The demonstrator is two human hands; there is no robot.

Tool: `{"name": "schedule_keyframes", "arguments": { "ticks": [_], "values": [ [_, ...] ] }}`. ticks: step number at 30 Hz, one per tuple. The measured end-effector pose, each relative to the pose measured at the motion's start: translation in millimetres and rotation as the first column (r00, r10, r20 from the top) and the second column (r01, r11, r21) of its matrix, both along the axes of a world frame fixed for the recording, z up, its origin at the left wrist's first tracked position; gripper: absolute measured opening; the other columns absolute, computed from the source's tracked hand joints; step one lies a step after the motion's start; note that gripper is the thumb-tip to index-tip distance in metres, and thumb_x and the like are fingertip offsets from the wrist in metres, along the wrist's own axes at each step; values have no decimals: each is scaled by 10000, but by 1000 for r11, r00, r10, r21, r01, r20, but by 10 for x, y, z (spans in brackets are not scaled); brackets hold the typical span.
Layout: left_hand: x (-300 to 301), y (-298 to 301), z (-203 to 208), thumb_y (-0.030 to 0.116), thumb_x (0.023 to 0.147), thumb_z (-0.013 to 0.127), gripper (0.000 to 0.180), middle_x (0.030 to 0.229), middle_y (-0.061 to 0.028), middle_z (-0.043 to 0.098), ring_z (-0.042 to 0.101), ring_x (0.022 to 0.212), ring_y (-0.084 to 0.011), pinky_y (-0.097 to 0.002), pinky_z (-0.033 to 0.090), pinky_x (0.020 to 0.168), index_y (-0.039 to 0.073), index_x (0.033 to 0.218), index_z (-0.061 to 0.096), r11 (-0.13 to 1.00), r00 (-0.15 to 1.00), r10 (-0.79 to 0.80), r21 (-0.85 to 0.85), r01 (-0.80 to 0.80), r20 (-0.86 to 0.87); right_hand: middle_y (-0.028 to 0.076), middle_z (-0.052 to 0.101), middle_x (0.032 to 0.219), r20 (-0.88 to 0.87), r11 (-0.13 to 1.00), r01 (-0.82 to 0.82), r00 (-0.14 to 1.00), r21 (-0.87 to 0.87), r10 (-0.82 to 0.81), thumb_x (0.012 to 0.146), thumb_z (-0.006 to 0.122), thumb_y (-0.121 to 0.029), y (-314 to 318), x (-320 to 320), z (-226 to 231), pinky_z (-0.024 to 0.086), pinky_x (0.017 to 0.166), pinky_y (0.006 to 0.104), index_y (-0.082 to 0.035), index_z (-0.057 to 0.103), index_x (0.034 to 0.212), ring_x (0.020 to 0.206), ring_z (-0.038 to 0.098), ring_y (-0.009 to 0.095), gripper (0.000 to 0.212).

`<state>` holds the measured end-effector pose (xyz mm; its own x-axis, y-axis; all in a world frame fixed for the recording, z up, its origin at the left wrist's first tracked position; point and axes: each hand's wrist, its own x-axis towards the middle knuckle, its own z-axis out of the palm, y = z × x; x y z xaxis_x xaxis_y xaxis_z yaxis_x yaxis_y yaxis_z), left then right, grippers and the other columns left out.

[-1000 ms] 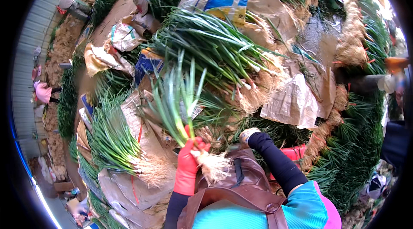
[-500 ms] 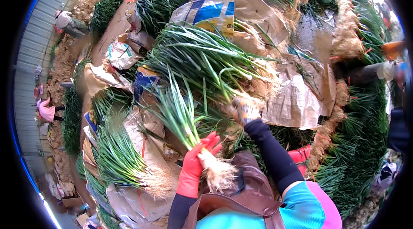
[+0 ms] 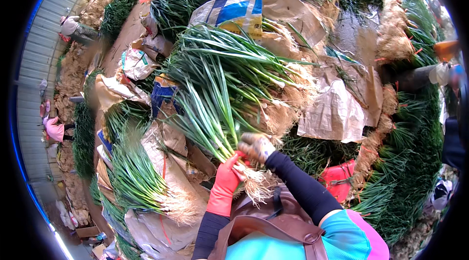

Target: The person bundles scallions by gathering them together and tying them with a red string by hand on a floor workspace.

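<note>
My left hand [image 3: 228,180], in a red glove, grips a bunch of green onions [image 3: 211,130] low on its white stems. The leaves point up and away, and pale roots [image 3: 258,186] hang toward my apron. Against the bunch, just above the red fingers, my right hand [image 3: 257,147] in a patterned glove is closed on stems; motion blurs its fingertips. Beyond both hands lies a large loose pile of green onions [image 3: 222,57], roots to the right. Another bundle of green onions [image 3: 139,177] rests on brown paper at the left.
Brown paper sacks [image 3: 330,108] lie right of the pile. A red plastic container [image 3: 338,180] sits beyond my right forearm. Long rows of green onions [image 3: 408,152] line the right side. People [image 3: 54,129] work along the far left wall.
My right hand has come from the pile's near edge, toward me and left, to the bunch. More long leaves now show in the bunch. My left hand still holds it, fingers now closed tighter.
</note>
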<state>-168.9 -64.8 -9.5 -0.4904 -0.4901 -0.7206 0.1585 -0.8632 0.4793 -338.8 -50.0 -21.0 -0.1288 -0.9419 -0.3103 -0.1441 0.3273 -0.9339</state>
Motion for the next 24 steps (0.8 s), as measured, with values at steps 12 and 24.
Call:
{"name": "schedule_keyframes", "arguments": {
  "ticks": [12, 24],
  "values": [
    [-174, -44, 174, 215, 890, 449, 253, 882, -131, 579, 555, 719, -192, -336, 483, 644, 2, 988, 545, 998, 998, 39, -42, -42, -54, 172, 557, 702, 89, 844, 504, 863, -184, -496, 839, 570, -211, 233, 141, -98, 438, 605, 377, -8, 570, 812, 659, 560, 324, 205],
    [77, -104, 193, 190, 886, 453, 242, 1284, -179, 433, 511, 1072, -354, -523, 416, 901, 47, 1075, 506, 981, 943, 194, 61, -184, -272, 156, 623, 1005, -331, 695, -615, 611, 373, 719, 861, 455, -390, 145, -358, -242, 459, 823, 367, -77, 591, 1081, 938, 596, 283, 406]
  ]
}}
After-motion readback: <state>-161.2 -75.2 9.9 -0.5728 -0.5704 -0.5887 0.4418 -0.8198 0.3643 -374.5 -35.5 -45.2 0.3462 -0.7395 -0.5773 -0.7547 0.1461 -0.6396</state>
